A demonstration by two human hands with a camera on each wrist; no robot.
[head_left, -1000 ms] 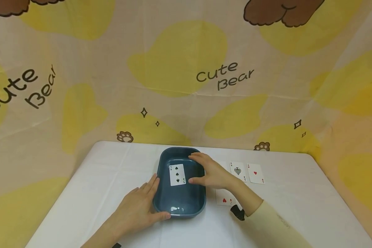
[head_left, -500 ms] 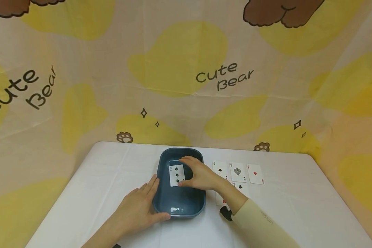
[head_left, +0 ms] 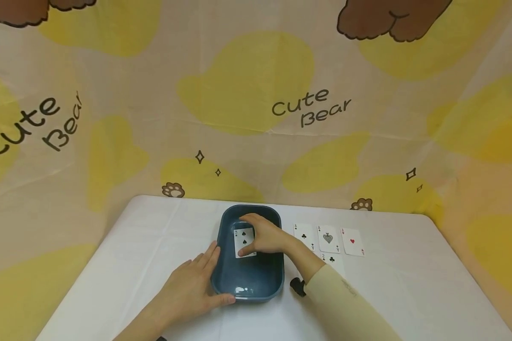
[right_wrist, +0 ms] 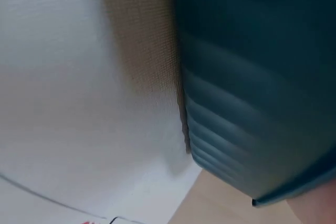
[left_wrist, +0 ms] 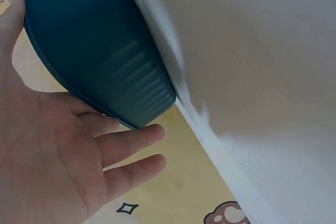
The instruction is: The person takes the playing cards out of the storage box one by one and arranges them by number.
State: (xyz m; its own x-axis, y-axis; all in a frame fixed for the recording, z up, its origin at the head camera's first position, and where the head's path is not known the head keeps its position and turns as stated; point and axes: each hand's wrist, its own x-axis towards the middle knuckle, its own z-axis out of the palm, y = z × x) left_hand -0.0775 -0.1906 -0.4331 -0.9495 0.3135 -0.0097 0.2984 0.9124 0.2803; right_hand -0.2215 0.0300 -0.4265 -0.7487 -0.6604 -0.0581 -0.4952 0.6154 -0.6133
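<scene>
A dark blue oblong tray point(head_left: 247, 282) stands on the white table, and a three of spades card point(head_left: 240, 239) lies face up inside it. My left hand point(head_left: 189, 286) rests against the tray's left side, its fingers extended along the wall and its thumb on the near rim. In the left wrist view the fingers point(left_wrist: 131, 145) spread beside the ribbed wall. My right hand point(head_left: 266, 237) reaches over the right rim, thumb and fingers spread in a C above the card, the thumb overlapping its lower part. The hand covers the card's right portion.
Right of the tray lie an ace of clubs point(head_left: 304, 236), an ace of spades point(head_left: 328, 238) and an ace of hearts point(head_left: 352, 241) in a row. A two of clubs point(head_left: 333, 259) shows below, partly behind my right forearm. A printed cloth point(head_left: 239, 104) hangs behind the table.
My right hand has moved left, from the tray's right side to over the three of spades, uncovering the ace of clubs. My left hand has stayed at the tray.
</scene>
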